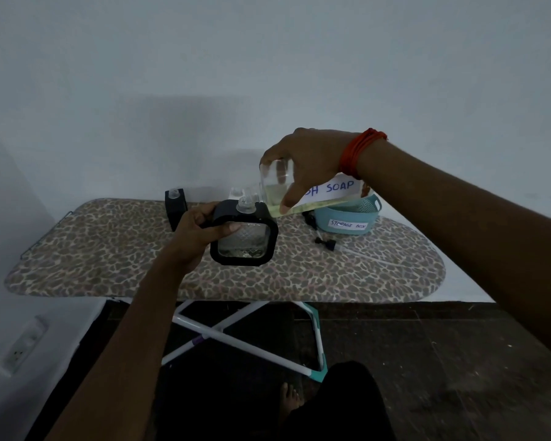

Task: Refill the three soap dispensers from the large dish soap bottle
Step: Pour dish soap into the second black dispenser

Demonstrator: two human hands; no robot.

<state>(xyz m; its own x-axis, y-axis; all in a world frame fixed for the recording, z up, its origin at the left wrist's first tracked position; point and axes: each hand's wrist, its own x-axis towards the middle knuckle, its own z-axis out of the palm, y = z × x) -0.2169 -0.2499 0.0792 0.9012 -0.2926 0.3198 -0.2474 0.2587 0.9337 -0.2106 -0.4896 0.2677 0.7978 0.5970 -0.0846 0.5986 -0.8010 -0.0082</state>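
Observation:
My right hand (303, 163) grips the large clear dish soap bottle (322, 197), labelled "SOAP", tipped on its side with yellowish liquid pooled along its lower wall and its mouth pointing left. My left hand (201, 230) holds a square glass dispenser in a black frame (244, 241), lifted above the ironing board with its clear neck right below the bottle's mouth. A second black dispenser (175, 206) stands upright at the board's far edge. Something clear shows behind the held dispenser; I cannot tell what it is.
The leopard-print ironing board (109, 256) stands against a white wall. A teal basket (347, 218) labelled "STORAGE BOX" sits at the far right, and a black pump head with its tube (326, 242) lies in front of it. My foot is on the dark floor below.

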